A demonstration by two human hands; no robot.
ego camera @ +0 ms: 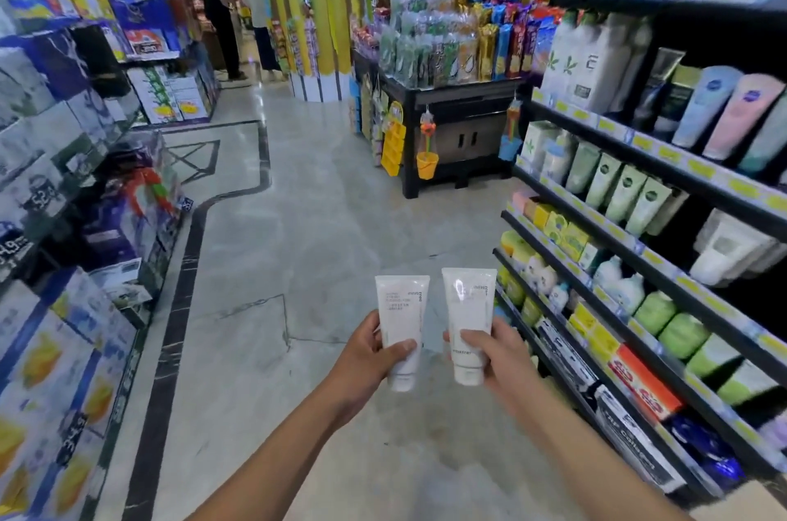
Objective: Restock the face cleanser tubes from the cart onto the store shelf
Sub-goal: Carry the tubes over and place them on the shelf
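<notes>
2 white face cleanser tubes, both approx upright, caps down, crimped ends up, grey print facing cam. Left tube (pixel 400 324) sits in left grip (pixel 366 354), thumb across its lower front. Right tube (pixel 468 316) sits in right grip (pixel 498 354), a bit higher. Side by side, small gap btw them, not touching. Both held in the aisle, left of the store shelf (pixel 698 169).

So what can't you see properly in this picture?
Head view:
- The cart: nowhere in frame.
- Small print on the left-hand tube and right-hand tube: too tiny and blurred.
- Their lower parts: covered by the left hand and right hand.
- Shelf price labels: blurred.
</notes>
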